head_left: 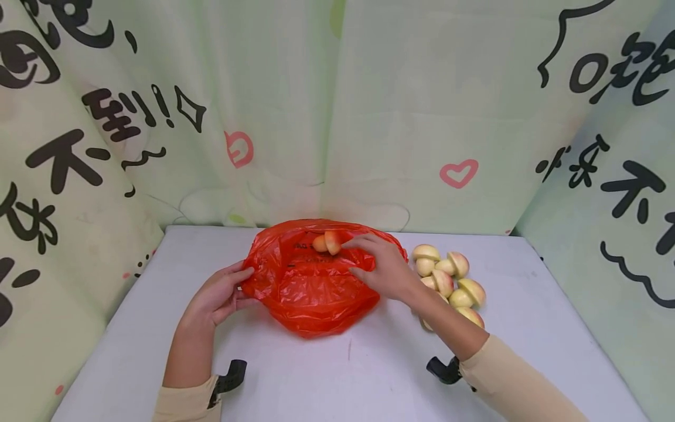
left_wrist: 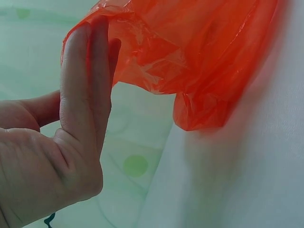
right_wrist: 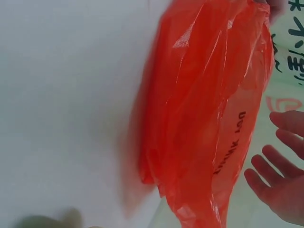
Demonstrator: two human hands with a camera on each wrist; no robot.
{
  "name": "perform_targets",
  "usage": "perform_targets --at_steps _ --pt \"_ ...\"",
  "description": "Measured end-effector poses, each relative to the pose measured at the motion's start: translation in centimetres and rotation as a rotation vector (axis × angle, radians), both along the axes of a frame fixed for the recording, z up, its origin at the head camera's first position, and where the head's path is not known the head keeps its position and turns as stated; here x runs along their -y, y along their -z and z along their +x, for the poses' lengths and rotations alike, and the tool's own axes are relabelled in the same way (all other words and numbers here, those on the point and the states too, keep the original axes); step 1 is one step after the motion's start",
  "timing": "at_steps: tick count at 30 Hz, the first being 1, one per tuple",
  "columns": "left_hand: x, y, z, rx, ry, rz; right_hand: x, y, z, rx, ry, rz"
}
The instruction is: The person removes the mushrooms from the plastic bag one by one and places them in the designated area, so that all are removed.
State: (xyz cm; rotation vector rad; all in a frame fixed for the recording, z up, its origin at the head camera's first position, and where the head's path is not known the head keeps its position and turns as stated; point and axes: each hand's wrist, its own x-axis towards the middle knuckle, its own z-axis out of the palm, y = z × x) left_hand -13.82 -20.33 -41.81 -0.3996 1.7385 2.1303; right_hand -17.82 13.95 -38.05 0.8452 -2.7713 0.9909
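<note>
A red plastic bag (head_left: 316,293) with dark printing sits on the table, its mouth spread. My left hand (head_left: 224,293) grips the bag's left rim; in the left wrist view, the long fingers (left_wrist: 78,90) reach up under the red film. Over the right side of the mouth is my right hand (head_left: 382,264), fingers spread and holding nothing, as the right wrist view also shows. Just beyond its fingertips, a mushroom (head_left: 329,242) with a reddish cap shows within the bag's mouth. Several mushrooms with pale yellow and pink caps (head_left: 466,293) lie right of the bag, partly behind the right forearm.
The white table (head_left: 385,375) runs up to a pale green curtain (head_left: 422,117) with dark lettering and pink hearts, which also closes off both sides. Black wrist mounts (head_left: 232,375) stick out from the beige sleeves (head_left: 522,381).
</note>
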Motion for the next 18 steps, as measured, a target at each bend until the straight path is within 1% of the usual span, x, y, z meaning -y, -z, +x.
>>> perform_targets --at_steps 8,15,18 --pt "-0.3 -0.1 -0.1 -0.007 0.01 0.001 1.4 0.0 -2.5 0.045 -0.063 0.053" --pt "-0.3 -0.1 -0.1 -0.007 0.011 0.005 3.0 -0.2 -4.3 0.169 -0.089 0.098" --pt "-0.3 0.0 0.0 -0.009 0.014 0.0 3.8 -0.2 -4.9 0.207 -0.102 0.125"
